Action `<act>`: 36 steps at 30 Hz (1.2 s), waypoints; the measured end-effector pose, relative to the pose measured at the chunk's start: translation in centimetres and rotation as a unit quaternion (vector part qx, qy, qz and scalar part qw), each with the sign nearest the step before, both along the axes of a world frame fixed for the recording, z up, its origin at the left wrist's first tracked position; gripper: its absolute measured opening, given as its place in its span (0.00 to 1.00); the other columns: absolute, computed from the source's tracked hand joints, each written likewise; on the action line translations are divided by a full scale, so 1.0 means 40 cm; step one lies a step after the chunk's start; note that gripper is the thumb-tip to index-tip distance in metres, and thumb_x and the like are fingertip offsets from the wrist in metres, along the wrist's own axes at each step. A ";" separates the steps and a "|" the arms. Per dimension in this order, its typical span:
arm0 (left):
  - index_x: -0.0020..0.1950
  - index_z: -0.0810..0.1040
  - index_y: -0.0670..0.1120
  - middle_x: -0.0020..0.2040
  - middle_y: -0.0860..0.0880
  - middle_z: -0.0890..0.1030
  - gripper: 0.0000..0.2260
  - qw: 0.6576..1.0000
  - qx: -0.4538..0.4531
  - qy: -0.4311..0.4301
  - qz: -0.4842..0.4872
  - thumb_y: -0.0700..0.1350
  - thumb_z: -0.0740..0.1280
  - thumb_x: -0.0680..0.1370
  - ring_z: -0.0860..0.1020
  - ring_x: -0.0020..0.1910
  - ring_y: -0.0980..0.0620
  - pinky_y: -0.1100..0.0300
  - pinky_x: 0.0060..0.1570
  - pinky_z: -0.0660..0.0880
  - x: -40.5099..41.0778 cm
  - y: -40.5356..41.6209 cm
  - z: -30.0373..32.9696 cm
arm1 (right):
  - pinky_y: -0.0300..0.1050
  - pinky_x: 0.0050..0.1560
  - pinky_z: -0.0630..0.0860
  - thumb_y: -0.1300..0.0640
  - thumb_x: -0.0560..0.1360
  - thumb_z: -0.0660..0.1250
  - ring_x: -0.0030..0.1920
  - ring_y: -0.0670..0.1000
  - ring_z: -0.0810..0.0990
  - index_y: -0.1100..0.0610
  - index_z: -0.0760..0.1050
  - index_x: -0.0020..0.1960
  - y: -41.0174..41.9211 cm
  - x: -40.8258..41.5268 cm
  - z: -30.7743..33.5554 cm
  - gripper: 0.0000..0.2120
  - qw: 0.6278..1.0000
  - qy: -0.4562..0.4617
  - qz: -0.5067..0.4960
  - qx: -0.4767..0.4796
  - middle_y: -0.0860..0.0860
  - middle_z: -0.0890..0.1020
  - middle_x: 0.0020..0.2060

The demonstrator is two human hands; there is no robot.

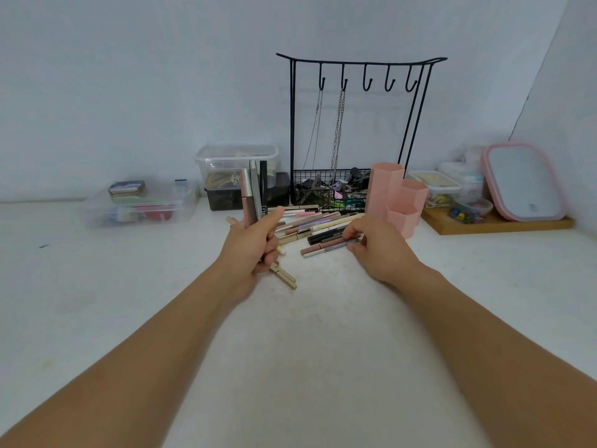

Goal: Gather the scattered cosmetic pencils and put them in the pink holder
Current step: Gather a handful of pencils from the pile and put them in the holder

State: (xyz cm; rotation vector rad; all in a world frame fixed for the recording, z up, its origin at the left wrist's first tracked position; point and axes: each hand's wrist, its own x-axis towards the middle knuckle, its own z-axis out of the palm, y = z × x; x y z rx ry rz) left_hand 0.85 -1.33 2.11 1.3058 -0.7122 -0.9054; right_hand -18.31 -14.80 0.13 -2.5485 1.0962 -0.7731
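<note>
While the left hand point(255, 245) is clenched around a small bundle of held pencils point(253, 192) that stands upright out of its fist, the right hand point(376, 247) pinches the end of one mauve pencil point(326, 248) lying flat on the table point(307, 350). That pencil is the nearest of the scattered pencils point(310, 223), a loose fan of slim pink, cream, black and lilac sticks just left of the pink holder point(395, 197). Two beige pencils point(284, 275) lie apart from the heap, farther left of the holder and toward the viewer, partly under the left hand.

Made of three matte hexagonal tubes of stepped height, the holder stands upright and looks empty from here. Directly behind it and to its left rises a black wire jewellery stand point(358, 101) with hooks, two hung chains and a mesh basket of clips. Farther left sit clear plastic boxes point(237, 166). Right of the holder, a wooden tray point(497, 223) carries small containers and a pink-rimmed mirror point(523, 182). Smooth and white, the tabletop meets a plain pale wall.
</note>
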 end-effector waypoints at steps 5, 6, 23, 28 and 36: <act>0.39 0.70 0.47 0.27 0.51 0.72 0.15 1.000 0.000 -0.006 0.011 0.52 0.70 0.80 0.70 0.23 0.54 0.65 0.18 0.60 -0.001 -0.007 -0.014 | 0.42 0.48 0.71 0.60 0.79 0.68 0.48 0.50 0.76 0.54 0.80 0.53 0.003 0.005 0.006 0.05 0.999 0.032 0.001 -0.008 0.49 0.77 0.49; 0.40 0.72 0.47 0.27 0.51 0.71 0.14 1.000 0.003 -0.011 0.011 0.52 0.70 0.80 0.69 0.23 0.54 0.65 0.18 0.60 -0.003 -0.007 -0.016 | 0.42 0.48 0.71 0.60 0.79 0.68 0.47 0.50 0.76 0.54 0.81 0.53 0.003 0.006 0.008 0.05 0.999 0.039 0.005 -0.011 0.49 0.77 0.48; 0.41 0.79 0.48 0.28 0.51 0.69 0.20 0.991 -0.076 -0.072 -0.080 0.53 0.85 0.60 0.62 0.24 0.53 0.60 0.27 0.66 -0.025 -0.002 -0.027 | 0.39 0.31 0.78 0.66 0.82 0.62 0.32 0.50 0.80 0.63 0.74 0.51 0.147 0.072 0.105 0.03 0.839 -0.372 0.173 0.358 0.54 0.82 0.36; 0.44 0.83 0.47 0.25 0.57 0.75 0.06 0.988 -0.049 -0.094 -0.116 0.42 0.79 0.72 0.73 0.24 0.58 0.53 0.34 0.73 -0.045 0.010 -0.018 | 0.43 0.40 0.81 0.67 0.79 0.67 0.33 0.48 0.80 0.64 0.78 0.48 0.166 0.096 0.077 0.02 0.850 -0.364 0.166 0.343 0.55 0.82 0.34; 0.45 0.78 0.42 0.28 0.46 0.73 0.07 0.989 -0.023 -0.115 -0.091 0.44 0.71 0.79 0.74 0.24 0.50 0.62 0.22 0.68 -0.051 0.010 -0.012 | 0.43 0.42 0.80 0.62 0.79 0.69 0.41 0.51 0.82 0.62 0.82 0.54 0.147 0.099 0.051 0.06 0.871 -0.342 0.139 0.323 0.60 0.83 0.44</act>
